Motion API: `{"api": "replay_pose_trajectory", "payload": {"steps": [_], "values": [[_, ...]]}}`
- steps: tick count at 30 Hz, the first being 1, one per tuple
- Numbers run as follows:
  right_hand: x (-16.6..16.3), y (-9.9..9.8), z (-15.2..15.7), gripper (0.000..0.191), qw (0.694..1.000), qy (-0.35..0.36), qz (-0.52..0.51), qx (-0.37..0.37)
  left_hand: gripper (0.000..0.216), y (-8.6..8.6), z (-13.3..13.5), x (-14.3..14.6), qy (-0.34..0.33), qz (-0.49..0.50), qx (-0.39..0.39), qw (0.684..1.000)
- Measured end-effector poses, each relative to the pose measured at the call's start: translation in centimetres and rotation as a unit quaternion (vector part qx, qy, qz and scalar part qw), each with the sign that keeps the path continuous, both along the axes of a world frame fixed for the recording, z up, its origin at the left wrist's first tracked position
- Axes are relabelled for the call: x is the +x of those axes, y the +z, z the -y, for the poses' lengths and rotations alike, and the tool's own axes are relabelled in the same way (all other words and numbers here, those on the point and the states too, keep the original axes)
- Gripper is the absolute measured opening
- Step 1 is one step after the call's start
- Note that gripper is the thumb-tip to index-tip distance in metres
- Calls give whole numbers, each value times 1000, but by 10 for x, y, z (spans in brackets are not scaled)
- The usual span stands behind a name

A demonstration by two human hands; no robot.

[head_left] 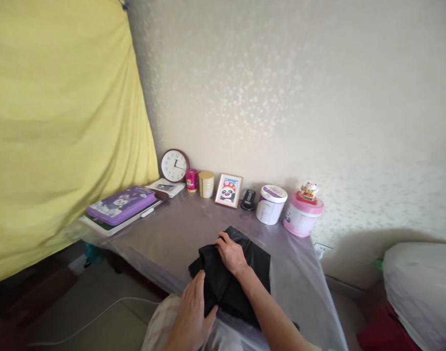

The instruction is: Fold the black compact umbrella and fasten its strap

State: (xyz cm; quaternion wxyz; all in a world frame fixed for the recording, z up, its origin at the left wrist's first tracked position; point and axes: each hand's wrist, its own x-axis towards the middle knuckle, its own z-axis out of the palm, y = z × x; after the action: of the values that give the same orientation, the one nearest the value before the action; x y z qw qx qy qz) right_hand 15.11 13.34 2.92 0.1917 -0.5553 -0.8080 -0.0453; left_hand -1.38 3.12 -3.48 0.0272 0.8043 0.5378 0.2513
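Observation:
A folded black sheet of cloth or thin plastic (241,287) lies on the table's near edge, its left side raised in a loose fold. My right hand (230,254) is on top of it, fingers bent over and closed on the upper fold. At the lower left edge, my left hand (193,308) touches the black sheet with straight fingers, the thumb spread away from them. Part of the sheet is hidden under my right forearm.
The table has a clear plastic cover (153,243). Along the wall stand a clock (174,165), a red tin (191,181), a yellow-lidded jar (206,185), a framed panda picture (229,190), a black device (248,200) and two tubs (270,207). A purple case (121,204) lies left.

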Motion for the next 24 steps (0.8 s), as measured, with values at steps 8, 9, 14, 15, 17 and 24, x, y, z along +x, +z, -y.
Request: {"api": "replay_pose_trajectory", "payload": {"steps": [8, 9, 14, 15, 17, 24], "values": [[-3, 0, -1, 22, 999, 4, 32, 9, 85, 28, 2, 2, -96, -123, 65, 986], [-3, -1, -2, 22, 999, 5, 33, 10, 88, 26, 0, 2, -111, -138, 57, 982], [-3, -2, -2, 24, 1000, 12, 6, 9, 90, 16, -3, 3, -128, -158, 33, 978], [-2, -1, 1, 24, 1000, 20, -13, 16, 89, 15, -3, 3, -125, -157, 33, 979], [1, 1, 9, 25, 996, 54, -60, 35, 87, 14, -2, 4, -120, -155, 35, 980], [23, -4, 41, 25, 981, 179, -70, 29, 88, 11, 0, 5, -120, -150, 45, 980]]}}
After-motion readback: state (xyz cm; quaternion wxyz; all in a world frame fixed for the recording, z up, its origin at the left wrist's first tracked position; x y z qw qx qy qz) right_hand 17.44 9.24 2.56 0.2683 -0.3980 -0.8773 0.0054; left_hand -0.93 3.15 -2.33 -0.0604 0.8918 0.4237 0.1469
